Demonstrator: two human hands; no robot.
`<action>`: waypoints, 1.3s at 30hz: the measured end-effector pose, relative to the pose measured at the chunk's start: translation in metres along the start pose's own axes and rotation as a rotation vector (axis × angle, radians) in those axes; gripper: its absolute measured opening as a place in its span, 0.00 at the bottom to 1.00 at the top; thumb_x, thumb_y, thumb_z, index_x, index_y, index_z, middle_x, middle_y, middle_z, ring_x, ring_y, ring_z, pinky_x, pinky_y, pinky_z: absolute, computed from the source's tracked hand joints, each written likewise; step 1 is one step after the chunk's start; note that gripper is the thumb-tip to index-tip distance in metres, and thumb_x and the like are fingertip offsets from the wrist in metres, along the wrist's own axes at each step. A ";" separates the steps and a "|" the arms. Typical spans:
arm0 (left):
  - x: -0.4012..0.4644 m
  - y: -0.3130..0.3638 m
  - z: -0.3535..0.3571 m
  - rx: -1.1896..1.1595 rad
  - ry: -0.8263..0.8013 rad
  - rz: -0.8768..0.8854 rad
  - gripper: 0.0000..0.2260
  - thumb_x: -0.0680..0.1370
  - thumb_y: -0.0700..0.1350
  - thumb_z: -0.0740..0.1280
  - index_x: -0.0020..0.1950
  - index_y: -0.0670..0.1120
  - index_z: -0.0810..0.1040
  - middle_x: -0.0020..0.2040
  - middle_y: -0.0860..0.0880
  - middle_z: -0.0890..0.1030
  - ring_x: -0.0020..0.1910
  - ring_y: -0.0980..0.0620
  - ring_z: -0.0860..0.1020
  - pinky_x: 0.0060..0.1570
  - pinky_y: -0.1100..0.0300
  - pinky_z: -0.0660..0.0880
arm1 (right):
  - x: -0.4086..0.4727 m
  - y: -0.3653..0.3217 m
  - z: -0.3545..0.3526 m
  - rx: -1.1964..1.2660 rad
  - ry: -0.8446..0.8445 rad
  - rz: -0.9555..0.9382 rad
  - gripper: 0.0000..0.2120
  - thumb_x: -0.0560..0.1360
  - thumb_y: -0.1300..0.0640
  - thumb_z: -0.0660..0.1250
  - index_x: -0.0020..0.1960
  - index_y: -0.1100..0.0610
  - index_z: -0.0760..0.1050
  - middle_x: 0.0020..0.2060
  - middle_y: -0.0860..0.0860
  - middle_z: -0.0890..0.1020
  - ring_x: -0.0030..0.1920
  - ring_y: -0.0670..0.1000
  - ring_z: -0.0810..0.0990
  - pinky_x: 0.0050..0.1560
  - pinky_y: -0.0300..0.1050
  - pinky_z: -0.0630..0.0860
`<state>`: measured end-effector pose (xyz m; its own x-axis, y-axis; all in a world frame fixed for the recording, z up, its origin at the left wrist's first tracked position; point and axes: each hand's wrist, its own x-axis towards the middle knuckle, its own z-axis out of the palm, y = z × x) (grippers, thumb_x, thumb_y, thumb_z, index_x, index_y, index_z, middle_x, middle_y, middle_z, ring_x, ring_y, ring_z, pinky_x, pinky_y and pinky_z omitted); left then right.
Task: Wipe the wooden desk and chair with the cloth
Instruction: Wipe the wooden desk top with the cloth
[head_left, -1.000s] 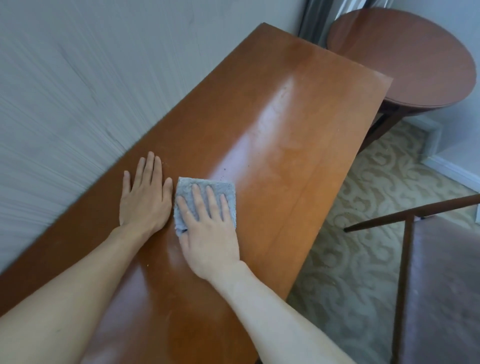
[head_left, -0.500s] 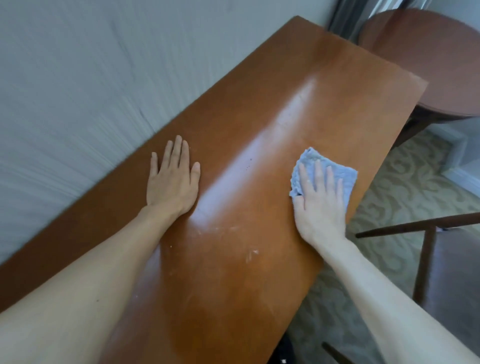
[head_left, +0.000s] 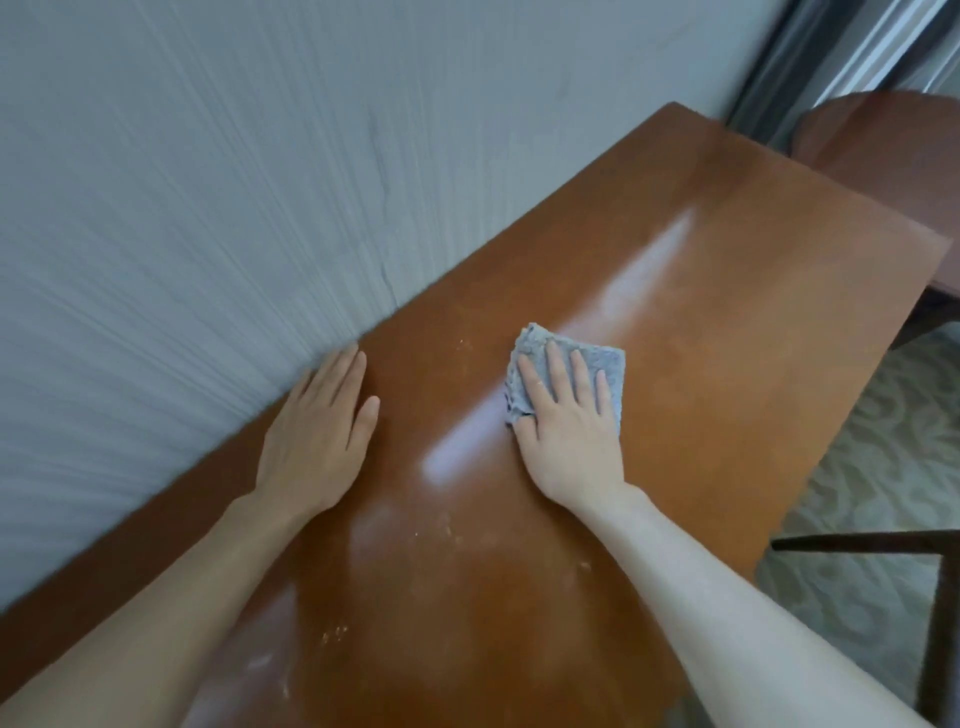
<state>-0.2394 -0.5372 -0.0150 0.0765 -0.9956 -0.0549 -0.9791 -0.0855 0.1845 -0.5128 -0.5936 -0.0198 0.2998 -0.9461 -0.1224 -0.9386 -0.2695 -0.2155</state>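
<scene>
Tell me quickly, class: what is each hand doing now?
Left hand: open, flat on the desk.
Right hand: open, pressing the cloth.

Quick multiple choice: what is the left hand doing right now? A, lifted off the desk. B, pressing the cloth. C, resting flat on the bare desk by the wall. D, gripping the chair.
C: the left hand lies flat with straight fingers on the bare desk beside the wall, while the right hand presses the cloth.

A pale grey wall with fine streaked texture (head_left: 208, 182) fills the upper left. At the upper right hang grey curtains (head_left: 831, 57), with a round reddish-brown wooden side table (head_left: 893, 156) below. Patterned beige carpet (head_left: 883, 467) covers the floor.
</scene>
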 end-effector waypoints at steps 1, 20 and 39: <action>-0.003 -0.006 0.003 0.005 -0.005 -0.011 0.32 0.85 0.60 0.40 0.85 0.44 0.53 0.85 0.49 0.52 0.84 0.54 0.49 0.82 0.55 0.44 | 0.016 0.002 -0.003 0.004 -0.008 0.030 0.35 0.76 0.42 0.40 0.83 0.47 0.52 0.83 0.53 0.52 0.83 0.58 0.47 0.82 0.58 0.42; -0.010 -0.016 0.015 0.008 0.013 -0.018 0.31 0.85 0.59 0.41 0.85 0.44 0.53 0.85 0.50 0.52 0.84 0.54 0.49 0.83 0.51 0.48 | 0.007 -0.053 0.007 -0.033 -0.063 -0.192 0.32 0.80 0.46 0.45 0.84 0.48 0.50 0.84 0.53 0.50 0.83 0.58 0.45 0.82 0.59 0.43; -0.009 -0.013 0.010 -0.007 -0.030 -0.007 0.31 0.86 0.58 0.42 0.84 0.42 0.51 0.86 0.46 0.50 0.84 0.52 0.47 0.82 0.53 0.43 | -0.062 -0.109 0.032 -0.009 0.002 -0.170 0.33 0.78 0.45 0.44 0.82 0.52 0.57 0.82 0.58 0.56 0.82 0.63 0.50 0.81 0.63 0.47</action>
<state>-0.2291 -0.5267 -0.0271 0.0780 -0.9932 -0.0860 -0.9771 -0.0932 0.1913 -0.4232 -0.4996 -0.0200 0.4543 -0.8869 -0.0832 -0.8757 -0.4275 -0.2245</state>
